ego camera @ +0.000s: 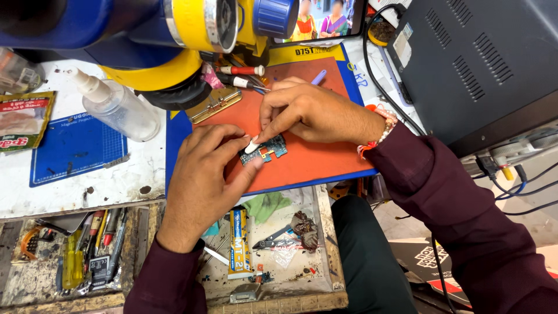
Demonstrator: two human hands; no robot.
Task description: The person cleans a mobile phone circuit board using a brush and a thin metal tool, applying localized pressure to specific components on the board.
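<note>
A small teal circuit board [268, 149] lies on an orange work mat [314, 157]. My left hand [206, 180] steadies the board's left end with thumb and fingers. My right hand [311, 110] reaches in from the right and presses a small white swab-like piece [251, 146] onto the board with its fingertips. A purple tool tip [318, 77] pokes out behind my right hand; whether the hand holds it I cannot tell. A beaded bracelet [381, 131] circles my right wrist.
A blue and yellow microscope [174, 35] hangs over the mat's far left. A clear squeeze bottle [116, 104] stands on the left beside a blue grid mat [75, 148]. Below are a tray with a yellow tube [239, 241], pliers, a green cloth, and screwdrivers [99, 244]. A dark metal box [482, 64] sits right.
</note>
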